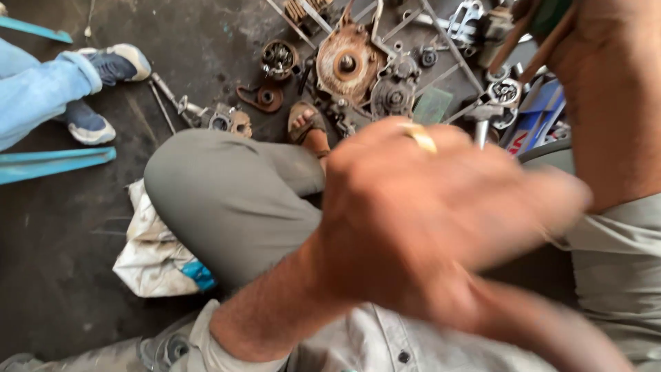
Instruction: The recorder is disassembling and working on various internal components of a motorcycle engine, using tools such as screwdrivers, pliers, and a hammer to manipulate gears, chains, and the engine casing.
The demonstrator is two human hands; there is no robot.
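My left hand (427,207) is blurry up close, so I cannot tell if its fingers hold anything. My right hand (551,27) grips a tool handle (533,45); I go slowly.

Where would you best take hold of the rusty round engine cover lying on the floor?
Probably by the outer rim of the rusty round engine cover, coming from above: it lies flat, face up, its hub in the middle, and other metal parts crowd its right edge, so the left rim looks freer.
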